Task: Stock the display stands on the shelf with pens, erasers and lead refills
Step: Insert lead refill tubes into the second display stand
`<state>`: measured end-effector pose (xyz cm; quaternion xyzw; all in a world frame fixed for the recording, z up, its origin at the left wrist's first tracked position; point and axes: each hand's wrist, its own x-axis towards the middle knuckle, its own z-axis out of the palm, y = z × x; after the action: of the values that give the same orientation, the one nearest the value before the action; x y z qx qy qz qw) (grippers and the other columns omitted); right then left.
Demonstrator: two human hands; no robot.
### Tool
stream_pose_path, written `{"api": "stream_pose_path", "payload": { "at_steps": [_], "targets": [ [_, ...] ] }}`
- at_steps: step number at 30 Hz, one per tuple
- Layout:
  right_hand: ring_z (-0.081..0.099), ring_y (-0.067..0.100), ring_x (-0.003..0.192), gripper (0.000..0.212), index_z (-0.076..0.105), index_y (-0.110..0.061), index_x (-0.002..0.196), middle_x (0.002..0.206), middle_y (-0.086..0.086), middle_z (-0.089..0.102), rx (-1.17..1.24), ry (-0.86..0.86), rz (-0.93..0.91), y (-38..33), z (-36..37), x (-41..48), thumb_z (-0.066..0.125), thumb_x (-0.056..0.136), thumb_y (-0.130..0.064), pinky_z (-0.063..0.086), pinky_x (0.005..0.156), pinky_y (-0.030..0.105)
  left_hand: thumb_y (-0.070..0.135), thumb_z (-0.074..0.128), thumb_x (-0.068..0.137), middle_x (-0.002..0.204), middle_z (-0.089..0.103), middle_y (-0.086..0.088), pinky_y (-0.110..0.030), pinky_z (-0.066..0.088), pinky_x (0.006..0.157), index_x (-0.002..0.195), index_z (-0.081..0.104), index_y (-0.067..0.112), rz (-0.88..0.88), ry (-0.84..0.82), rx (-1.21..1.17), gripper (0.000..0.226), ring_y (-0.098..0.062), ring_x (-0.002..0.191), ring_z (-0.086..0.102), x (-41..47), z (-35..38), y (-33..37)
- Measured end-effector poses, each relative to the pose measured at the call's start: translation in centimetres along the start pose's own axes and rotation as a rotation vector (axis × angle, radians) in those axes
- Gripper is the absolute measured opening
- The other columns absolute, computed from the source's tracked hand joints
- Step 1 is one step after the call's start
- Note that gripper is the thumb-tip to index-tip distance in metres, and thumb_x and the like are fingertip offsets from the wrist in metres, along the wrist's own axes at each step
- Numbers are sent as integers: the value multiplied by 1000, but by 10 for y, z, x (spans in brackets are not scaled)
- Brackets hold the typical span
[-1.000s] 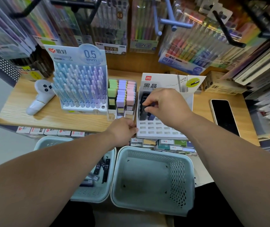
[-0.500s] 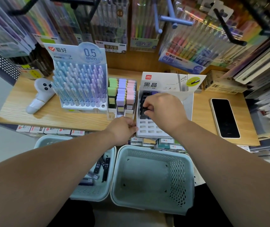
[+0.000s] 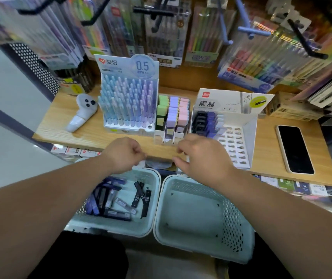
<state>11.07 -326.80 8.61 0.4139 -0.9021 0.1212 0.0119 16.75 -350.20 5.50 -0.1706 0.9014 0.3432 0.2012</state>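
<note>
– Your hands sit close together over the front edge of the shelf (image 3: pixel 64 133), just in front of the eraser stand (image 3: pixel 173 117).

– How do they look? I only see the backs of them.

– Your left hand (image 3: pixel 123 154) is curled into a loose fist, fingertips tucked under. Whether you have a refill in there I cannot tell. Your right hand (image 3: pixel 199 156) is half-curled, thumb and forefinger apart, with nothing showing between them. It points across towards the left one.

– And how far along am I?

– Well past halfway, by my reckoning. Your pen stand (image 3: pixel 127 105) looks full, row on row of blue and lilac pens. The eraser stand has its green, purple and pink columns filled. The lead refill stand (image 3: pixel 235 146) is the one unfinished. Black, purple and pale cases fill its back left slots, while the front rows and the right side show bare slots.

– What is there to put in?

– A pile of lead refills (image 3: pixel 108 200) lies in your left basket (image 3: pixel 112 228), below your left forearm. Your right basket (image 3: pixel 191 222) beside it holds nothing I can see. The rest of the job, I'd judge, is moving those refills up into the open slots.
</note>
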Motion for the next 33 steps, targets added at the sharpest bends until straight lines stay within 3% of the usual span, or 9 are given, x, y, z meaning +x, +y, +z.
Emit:
{"api": "stream_pose_path", "payload": {
  "at_steps": [4, 6, 8, 10, 13, 18, 25, 30, 33],
  "targets": [
    [61, 20, 85, 34, 67, -24, 95, 94, -4, 62, 137, -428, 239, -21, 37, -8, 59, 92, -57, 52, 73, 34, 47, 66, 90, 90, 71, 3, -28, 51, 70, 83, 69, 28, -82, -41, 175, 20, -12, 78, 63, -22, -11, -65],
    [65, 24, 85, 40, 68, -20, 94, 93, 1, 68, 302, -528, 440, -28, 59, -8, 61, 92, -59, 55, 77, 38, 47, 67, 89, 95, 69, 3, -27, 46, 72, 91, 67, 29, -158, -77, 201, 18, -12, 83, 61, -34, -11, -98],
    [69, 35, 82, 45, 70, -7, 93, 94, 14, 71, 505, -516, 642, -36, 83, -7, 65, 93, -52, 59, 78, 48, 49, 69, 88, 107, 67, -2, -30, 48, 81, 108, 66, 26, -275, -70, 154, 31, -19, 94, 62, -47, -10, -130],
    [71, 33, 83, 33, 66, -12, 82, 92, 14, 71, 648, -447, 809, -45, 104, -9, 72, 90, -43, 59, 81, 50, 48, 72, 87, 119, 66, -7, -35, 49, 93, 120, 66, 20, -381, -15, 76, 44, -26, 105, 62, -57, -8, -159],
    [70, 25, 82, 26, 65, -22, 88, 90, 4, 71, 716, -344, 937, -50, 135, -14, 83, 79, -38, 60, 82, 43, 45, 75, 85, 108, 71, -8, -41, 54, 90, 112, 70, 17, -472, 92, -107, 39, -28, 95, 67, -59, -1, -189],
    [60, 9, 67, 25, 63, -23, 90, 76, -4, 65, 643, -212, 886, -48, 159, -22, 84, 80, -31, 44, 56, 24, 43, 71, 88, 95, 69, -15, -36, 47, 74, 99, 69, 7, -494, 85, -245, 37, -35, 92, 65, -33, 38, -186],
    [52, 11, 59, 25, 63, -27, 91, 69, -2, 57, 711, -97, 818, -44, 175, -39, 84, 79, -31, 39, 53, 24, 34, 65, 93, 84, 67, -6, -29, 45, 72, 107, 63, 13, -568, 144, -45, 25, -21, 72, 59, -18, 71, -193],
    [47, 8, 57, 24, 63, -27, 91, 67, -2, 52, 724, -53, 773, -42, 181, -43, 84, 79, -30, 38, 53, 25, 41, 74, 81, 99, 70, -11, -31, 51, 68, 115, 58, 15, -669, 161, -125, 46, -24, 75, 65, -7, 90, -195],
    [47, 9, 58, 25, 62, -29, 91, 68, -2, 52, 733, -45, 744, -41, 181, -46, 84, 80, -31, 39, 52, 22, 48, 77, 71, 123, 58, -15, -43, 58, 84, 133, 49, 18, -705, 100, -137, 74, -34, 91, 66, 8, 106, -191]
  ]
}}
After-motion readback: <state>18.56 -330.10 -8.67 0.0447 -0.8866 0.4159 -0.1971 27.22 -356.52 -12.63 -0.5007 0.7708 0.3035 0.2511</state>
